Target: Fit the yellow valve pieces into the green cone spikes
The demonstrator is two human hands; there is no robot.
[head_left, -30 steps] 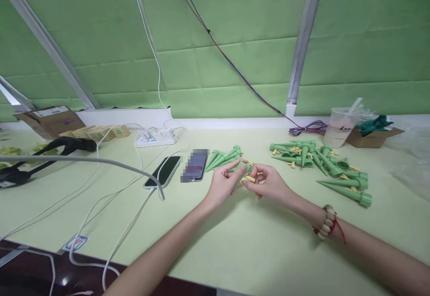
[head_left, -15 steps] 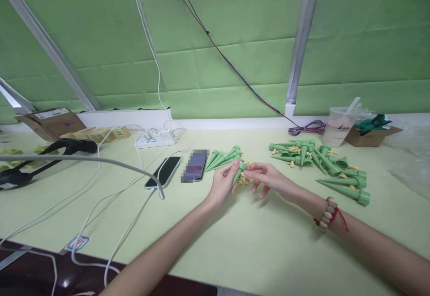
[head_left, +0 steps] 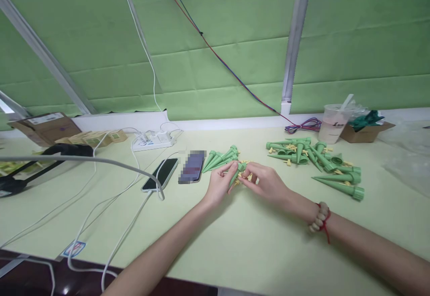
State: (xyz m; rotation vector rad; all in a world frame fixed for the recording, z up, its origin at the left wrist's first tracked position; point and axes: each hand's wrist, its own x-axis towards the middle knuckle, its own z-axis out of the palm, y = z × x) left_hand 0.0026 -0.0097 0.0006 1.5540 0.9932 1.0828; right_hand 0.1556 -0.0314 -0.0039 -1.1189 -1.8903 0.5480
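On the pale green table (head_left: 255, 242), a heap of green cones (head_left: 316, 161) is seen at the right and a smaller bundle (head_left: 220, 158) just behind the hands. One green cone (head_left: 236, 173) is pinched by the left hand (head_left: 220, 184). It should be held steady while a small yellow piece (head_left: 249, 178), apparently pinched by the right hand (head_left: 265, 184), is pressed in straight, probably.

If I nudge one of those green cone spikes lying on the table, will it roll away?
Probably only in a curve: each green cone spike tapers from a wide collar to a point. It looks like stiff, light moulded plastic; the left hand pinches one easily by fingertips.
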